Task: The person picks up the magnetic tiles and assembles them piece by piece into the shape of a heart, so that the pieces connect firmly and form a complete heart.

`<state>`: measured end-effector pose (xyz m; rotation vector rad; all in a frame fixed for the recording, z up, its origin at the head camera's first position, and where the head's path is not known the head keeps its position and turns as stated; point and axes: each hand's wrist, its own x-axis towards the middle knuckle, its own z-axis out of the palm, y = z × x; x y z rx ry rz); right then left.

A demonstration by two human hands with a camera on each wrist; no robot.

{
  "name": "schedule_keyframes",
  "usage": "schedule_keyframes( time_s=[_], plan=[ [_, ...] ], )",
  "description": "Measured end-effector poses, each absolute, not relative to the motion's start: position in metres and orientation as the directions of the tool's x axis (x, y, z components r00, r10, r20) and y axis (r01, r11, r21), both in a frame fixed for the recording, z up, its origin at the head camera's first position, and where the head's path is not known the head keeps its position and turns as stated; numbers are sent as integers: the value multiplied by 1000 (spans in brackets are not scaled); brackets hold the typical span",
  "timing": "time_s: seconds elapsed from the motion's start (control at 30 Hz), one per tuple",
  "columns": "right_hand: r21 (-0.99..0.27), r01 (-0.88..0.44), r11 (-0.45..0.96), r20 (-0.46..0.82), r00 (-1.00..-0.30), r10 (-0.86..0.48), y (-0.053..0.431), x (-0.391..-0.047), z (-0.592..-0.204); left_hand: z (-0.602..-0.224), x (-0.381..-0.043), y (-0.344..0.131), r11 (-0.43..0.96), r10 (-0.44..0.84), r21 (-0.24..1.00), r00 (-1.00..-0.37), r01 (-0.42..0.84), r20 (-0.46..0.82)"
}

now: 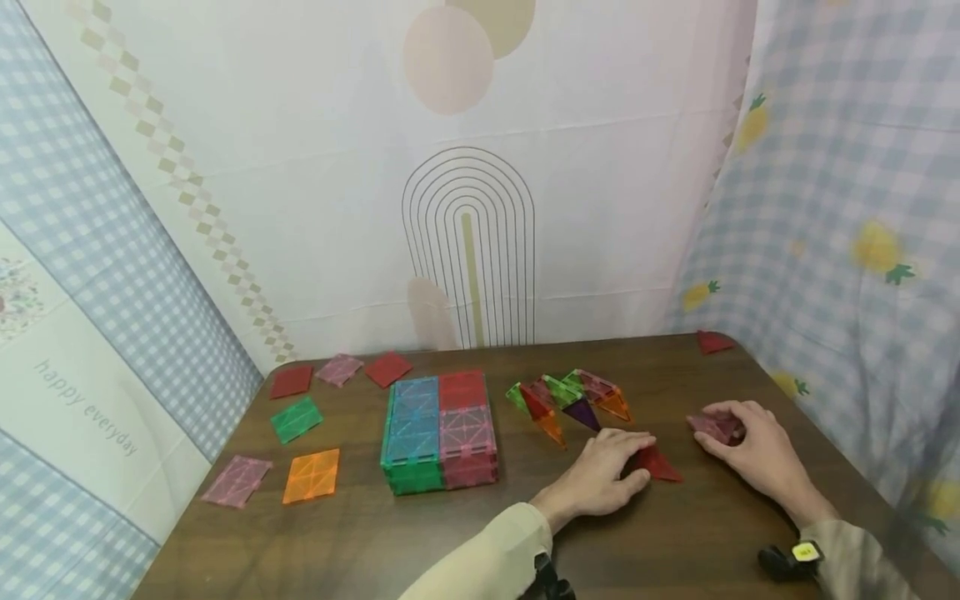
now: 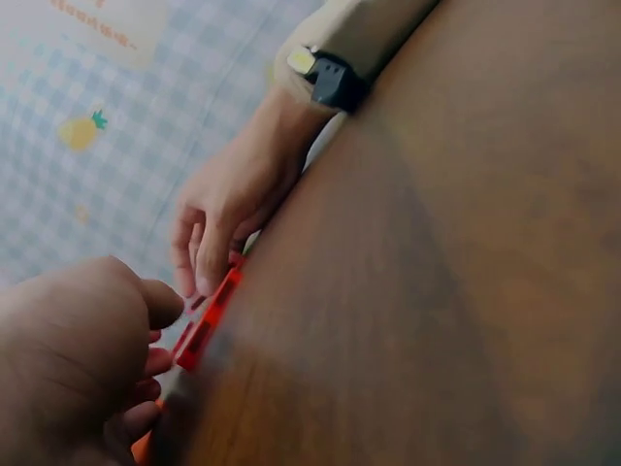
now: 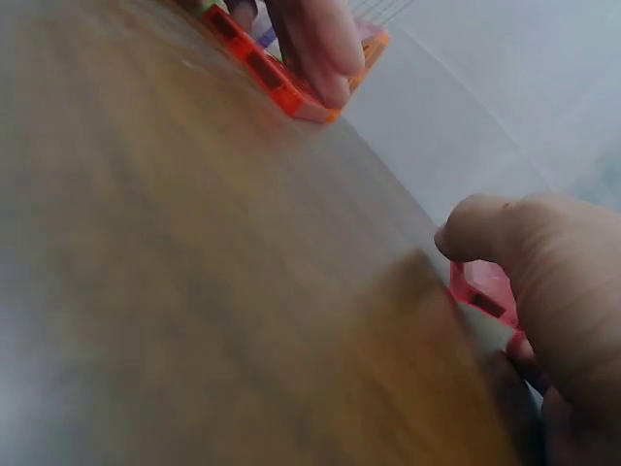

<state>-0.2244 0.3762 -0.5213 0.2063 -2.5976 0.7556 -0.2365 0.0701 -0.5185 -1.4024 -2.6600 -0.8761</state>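
My left hand (image 1: 602, 473) is low over the table with its thumb and fingers around one end of a red triangular magnetic tile (image 1: 660, 464). That tile lies close to flat on the wood, seen edge-on as a red strip (image 2: 209, 318) in the left wrist view. To the right, my right hand (image 1: 757, 446) pinches a translucent pink magnetic tile (image 1: 712, 427) between thumb and fingers. Its pink edge (image 3: 485, 303) shows beside the thumb in the right wrist view. Part of each tile is hidden by the fingers.
A block of stacked square tiles (image 1: 416, 429), blue, green, red and pink, stands mid-table. Beyond my left hand is a row of leaning triangular tiles (image 1: 558, 396). Loose squares, such as an orange one (image 1: 311, 476), lie leftward. A red tile (image 1: 714, 342) sits at the far right corner.
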Motion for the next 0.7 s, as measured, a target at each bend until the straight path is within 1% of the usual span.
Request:
schedule_keyframes(
  time_s=[0.2, 0.33, 0.5, 0.7],
  plan=[
    [-515, -260, 817, 445, -896, -5, 378, -214, -522, -513, -235, 74, 495, 773, 393, -599, 775, 208],
    [-582, -303, 755, 459, -888, -2, 382, -214, -523, -514, -235, 76, 493, 775, 402, -599, 772, 200],
    [-606, -344, 717, 473, -881, -22, 385, -214, -523, -516, -234, 76, 477, 766, 431, -603, 766, 223],
    [-634, -304, 711, 421, -907, -13, 387, -214, -520, -514, -234, 76, 469, 772, 421, -592, 776, 232]
  ],
)
